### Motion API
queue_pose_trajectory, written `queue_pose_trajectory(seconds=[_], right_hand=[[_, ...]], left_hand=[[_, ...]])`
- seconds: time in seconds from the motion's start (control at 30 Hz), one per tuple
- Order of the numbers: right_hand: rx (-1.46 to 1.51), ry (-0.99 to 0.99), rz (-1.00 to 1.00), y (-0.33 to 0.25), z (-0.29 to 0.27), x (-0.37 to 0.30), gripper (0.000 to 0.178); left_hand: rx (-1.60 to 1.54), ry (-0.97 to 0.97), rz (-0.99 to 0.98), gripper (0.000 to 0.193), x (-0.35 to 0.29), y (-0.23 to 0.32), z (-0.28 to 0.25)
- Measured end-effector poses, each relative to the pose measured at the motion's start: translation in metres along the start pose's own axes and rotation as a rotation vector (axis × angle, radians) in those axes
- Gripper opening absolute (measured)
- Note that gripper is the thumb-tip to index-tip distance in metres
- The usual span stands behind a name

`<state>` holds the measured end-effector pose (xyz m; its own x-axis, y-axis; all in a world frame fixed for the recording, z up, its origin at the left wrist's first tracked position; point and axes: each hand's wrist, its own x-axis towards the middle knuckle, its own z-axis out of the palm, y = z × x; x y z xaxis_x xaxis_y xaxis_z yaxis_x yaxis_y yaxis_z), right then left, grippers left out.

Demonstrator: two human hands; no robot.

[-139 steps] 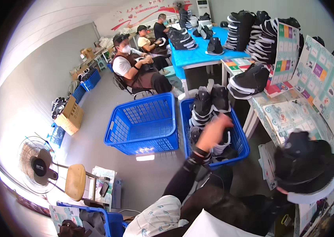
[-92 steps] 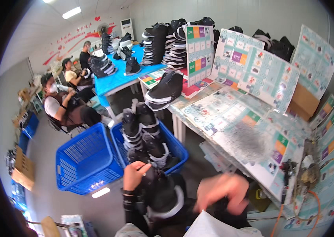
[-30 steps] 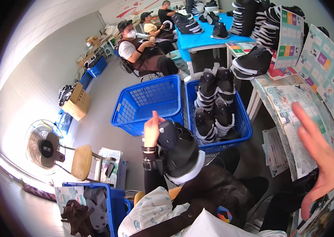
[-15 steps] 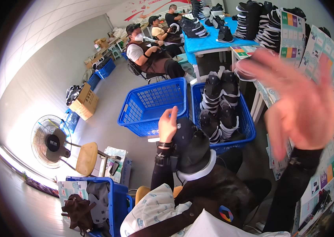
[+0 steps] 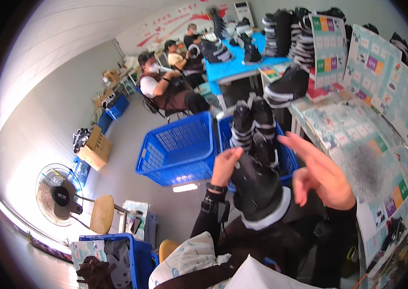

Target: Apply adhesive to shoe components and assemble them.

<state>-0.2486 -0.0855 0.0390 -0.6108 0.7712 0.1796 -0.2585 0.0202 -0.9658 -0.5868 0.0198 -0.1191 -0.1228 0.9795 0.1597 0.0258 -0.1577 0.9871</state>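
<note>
I see my left hand [image 5: 226,167] pinch a black, white-rimmed, cloth-looking shoe top [image 5: 258,190] — maybe to steady it — and my right hand [image 5: 327,180] is wide, empty, just beside.

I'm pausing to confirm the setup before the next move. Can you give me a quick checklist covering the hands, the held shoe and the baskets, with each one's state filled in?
1. Left hand gripping the shoe: ok, fingers closed on its far end.
2. Right hand on the shoe: not ok, it is open beside it, with no contact visible.
3. White rim facing the wearer: ok, it curves along the near end.
4. Underside of the held shoe: cannot tell, it is turned out of sight.
5. Right-hand blue basket upright, shoes inside: ok.
6. Left-hand blue basket upright beside it: ok.
</note>
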Motion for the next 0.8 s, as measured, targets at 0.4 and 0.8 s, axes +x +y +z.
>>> queue_pose_trajectory(seconds=[0.4, 0.8], right_hand=[[0.219, 1.005, -0.105, 0.238, -0.051, -0.109, 0.041], [-0.116, 1.230, 0.043, 0.162, -0.065, -0.131, 0.040]], left_hand=[[-1.112, -0.687, -0.734, 0.042, -0.042, -0.041, 0.149], [-0.835, -0.713, -0.437, 0.044, 0.012, 0.040, 0.218]])
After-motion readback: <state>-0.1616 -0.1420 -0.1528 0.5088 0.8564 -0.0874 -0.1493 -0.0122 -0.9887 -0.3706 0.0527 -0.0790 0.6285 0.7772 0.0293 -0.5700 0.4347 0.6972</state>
